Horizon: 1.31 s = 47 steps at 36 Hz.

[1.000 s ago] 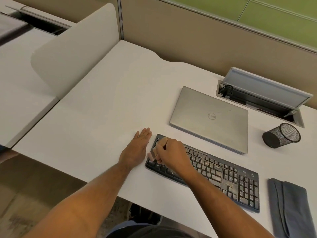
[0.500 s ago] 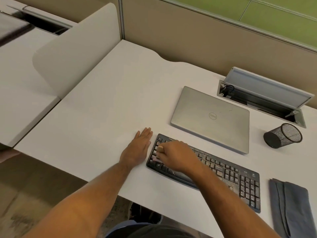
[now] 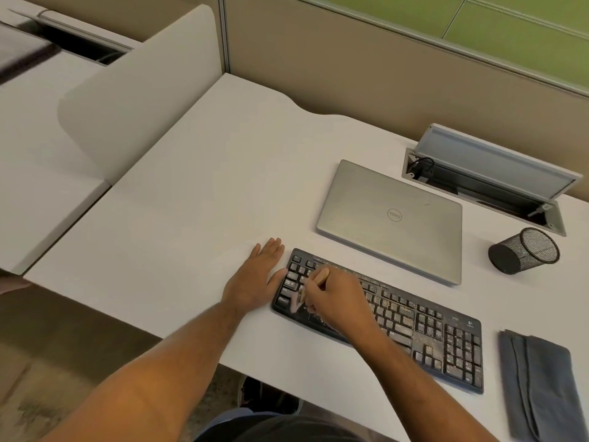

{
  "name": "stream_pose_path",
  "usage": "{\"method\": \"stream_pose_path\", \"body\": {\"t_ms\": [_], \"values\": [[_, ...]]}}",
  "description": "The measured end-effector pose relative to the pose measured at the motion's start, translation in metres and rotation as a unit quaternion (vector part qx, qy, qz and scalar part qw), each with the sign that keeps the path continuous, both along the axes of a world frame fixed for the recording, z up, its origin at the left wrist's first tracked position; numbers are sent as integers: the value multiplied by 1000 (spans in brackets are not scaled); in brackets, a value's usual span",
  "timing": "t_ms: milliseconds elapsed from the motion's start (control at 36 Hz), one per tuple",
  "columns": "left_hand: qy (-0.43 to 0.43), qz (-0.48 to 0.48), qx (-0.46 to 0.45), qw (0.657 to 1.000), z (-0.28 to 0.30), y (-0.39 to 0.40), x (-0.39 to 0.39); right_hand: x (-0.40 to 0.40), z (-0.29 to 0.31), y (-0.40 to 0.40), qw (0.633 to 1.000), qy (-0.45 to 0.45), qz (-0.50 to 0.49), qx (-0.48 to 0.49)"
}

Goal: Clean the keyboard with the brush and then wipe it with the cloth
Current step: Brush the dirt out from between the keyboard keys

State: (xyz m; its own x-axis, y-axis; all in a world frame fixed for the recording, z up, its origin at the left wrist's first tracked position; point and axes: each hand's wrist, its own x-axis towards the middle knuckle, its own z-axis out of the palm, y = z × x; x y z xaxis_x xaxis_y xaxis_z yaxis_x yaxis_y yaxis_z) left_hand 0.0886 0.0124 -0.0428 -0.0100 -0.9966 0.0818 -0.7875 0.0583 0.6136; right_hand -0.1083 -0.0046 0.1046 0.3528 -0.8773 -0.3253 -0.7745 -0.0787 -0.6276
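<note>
1. The right hand [image 3: 334,301] is curled round a small brush [image 3: 314,283], its pale wooden handle poking out above the knuckles and its bristles down on the keys. The left hand [image 3: 255,275] lies flat and relaxed on the worktop [image 3: 191,202], fingers straight, its thumb side just beside the left end of the keyboard [image 3: 398,317], holding nothing.

2. The keyboard sits near the front edge of the worktop, angled away to the right. The brush works its far-left block of keys; pale crumbs and dust speckle the middle rows and the number pad.

3. The step in hand looks to be the brushing – and an early part of it, judging by the grit on most of the keys to the right.

4. The next move calls for short strokes carried rightward, row by row, bristles worked into the gaps between keys. The flat left hand seems placed to stop the board sliding.

5. The cloth [image 3: 538,387] lies folded on the worktop just beyond the keyboard's right end, untouched – the wiping step is not yet begun.

6. Further out: a closed silver laptop [image 3: 392,218] behind the keyboard, a mesh pen cup [image 3: 526,250] tipped on its side, and an open cable hatch [image 3: 490,183] at the back.
</note>
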Motion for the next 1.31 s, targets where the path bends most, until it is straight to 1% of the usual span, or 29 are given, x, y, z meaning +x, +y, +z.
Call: {"method": "stream_pose_path", "body": {"t_ms": [83, 222, 278, 333, 417, 500, 583, 639, 694, 806, 861, 944, 972, 1056, 1111, 1222, 1250, 1306], "values": [[-5, -1, 1, 1000, 0, -1, 0, -5, -5, 5, 999, -13, -32, -38], [-9, -2, 5, 1000, 0, -1, 0, -6, -9, 28, 1000, -14, 12, -26], [-12, -1, 7, 1000, 0, -1, 0, -6, -11, 30, 999, -39, -4, -10], [-16, -3, 8, 1000, 0, -1, 0, -7, -14, 29, 998, -58, -21, -27], [-16, -1, 9, 1000, -1, -1, 1, -8, -18, 31, 998, -47, -11, -43], [-17, 1, 7, 1000, 0, -1, 0, -6, -21, 35, 999, -23, 19, -22], [-12, -1, 11, 1000, 0, -1, 0, -6, -21, 34, 999, -44, 15, -5], [-9, -3, 14, 1000, 0, -1, 1, -7, -20, 34, 998, -52, -1, -33], [-6, -2, 11, 1000, 0, -1, 1, -8, -20, 36, 998, -39, 1, -57], [1, -1, -1, 1000, -1, -1, 1, -7, -30, 45, 997, -16, 53, -50], [6, 0, -2, 1000, 0, 0, 1, -5, -31, 45, 998, -33, 48, -40], [4, 1, -1, 1000, 0, -1, 0, -3, -24, 42, 996, -77, -2, -54], [2, 1, -1, 1000, 0, -1, 1, -3, -24, 42, 996, -75, -3, -58], [6, 0, -4, 1000, -1, -1, 2, -1, -30, 46, 996, -48, 43, -56], [8, 1, -2, 1000, 0, -1, 1, -1, -32, 50, 995, -66, 56, -42], [15, 1, 7, 1000, 2, -1, 1, 2, -30, 48, 993, -98, -8, -69], [16, 1, 7, 1000, 2, -1, 2, 3, -31, 47, 993, -92, -9, -74], [22, 4, 7, 1000, 3, 0, 3, 3, -34, 47, 995, -74, 24, -69]]}}
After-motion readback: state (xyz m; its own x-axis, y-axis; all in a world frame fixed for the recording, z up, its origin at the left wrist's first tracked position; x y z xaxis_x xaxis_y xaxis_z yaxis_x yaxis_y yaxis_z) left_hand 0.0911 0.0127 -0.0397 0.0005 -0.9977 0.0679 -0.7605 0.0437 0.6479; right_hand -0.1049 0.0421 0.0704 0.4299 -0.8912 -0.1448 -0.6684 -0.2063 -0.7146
